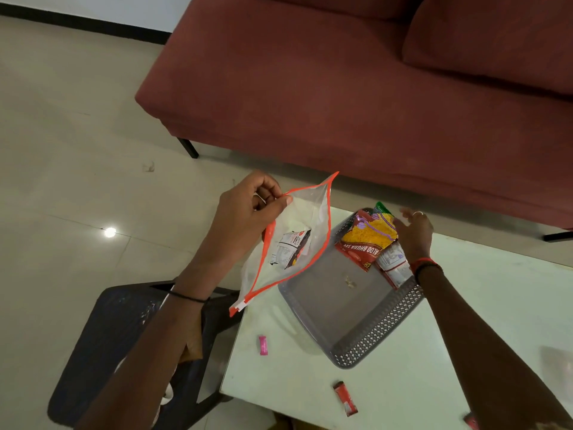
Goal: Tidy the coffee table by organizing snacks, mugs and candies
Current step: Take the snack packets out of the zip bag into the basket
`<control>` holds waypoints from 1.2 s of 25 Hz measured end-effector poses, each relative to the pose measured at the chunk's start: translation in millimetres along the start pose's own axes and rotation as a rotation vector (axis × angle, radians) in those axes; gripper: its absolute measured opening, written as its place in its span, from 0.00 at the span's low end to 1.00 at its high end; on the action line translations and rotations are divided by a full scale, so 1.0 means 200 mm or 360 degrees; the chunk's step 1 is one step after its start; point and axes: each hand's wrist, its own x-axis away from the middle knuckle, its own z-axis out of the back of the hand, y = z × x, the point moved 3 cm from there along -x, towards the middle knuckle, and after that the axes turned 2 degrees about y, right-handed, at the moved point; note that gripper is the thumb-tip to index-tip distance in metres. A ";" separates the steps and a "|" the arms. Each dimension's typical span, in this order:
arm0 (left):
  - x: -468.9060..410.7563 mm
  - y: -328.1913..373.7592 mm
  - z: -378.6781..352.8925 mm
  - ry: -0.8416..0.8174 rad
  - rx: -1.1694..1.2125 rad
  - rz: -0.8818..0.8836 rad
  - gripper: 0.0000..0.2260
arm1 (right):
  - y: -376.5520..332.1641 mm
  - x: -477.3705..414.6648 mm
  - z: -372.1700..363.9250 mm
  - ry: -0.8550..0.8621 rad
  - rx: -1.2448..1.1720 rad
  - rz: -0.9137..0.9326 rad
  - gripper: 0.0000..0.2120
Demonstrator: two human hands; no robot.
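My left hand point(248, 209) pinches the rim of a clear zip bag with an orange edge point(310, 212), held open above the table's left corner. One dark snack packet point(291, 248) lies inside the bag. A grey perforated basket point(381, 333) sits on the white coffee table point(496, 305). At the basket's far end lie a yellow and red snack packet point(367, 237) and a white packet point(393, 262). My right hand point(414, 232) hovers over those packets, fingers spread, holding nothing.
A pink candy point(263, 345) and a red sachet point(345, 398) lie on the table's near side. Another red wrapper point(471, 422) shows at the bottom edge. A dark chair point(114, 346) stands left of the table. A maroon sofa point(341, 88) is behind it.
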 end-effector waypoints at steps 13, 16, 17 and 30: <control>0.29 0.22 -0.12 -0.0116 -0.0170 -0.0241 0.07 | -0.82 0.91 0.28 -0.1463 0.1189 0.1780 0.16; 0.37 0.27 -0.18 -0.0135 -0.0223 -0.0331 0.06 | -0.73 0.97 0.16 -0.1515 0.1627 0.1724 0.08; 0.40 0.28 -0.19 -0.0144 -0.0237 -0.0343 0.05 | -0.70 0.98 0.14 -0.1496 0.1643 0.1672 0.12; 0.49 0.30 -0.28 -0.0234 -0.0258 -0.0325 0.06 | -0.44 1.10 0.04 -0.1345 0.1721 0.1584 0.13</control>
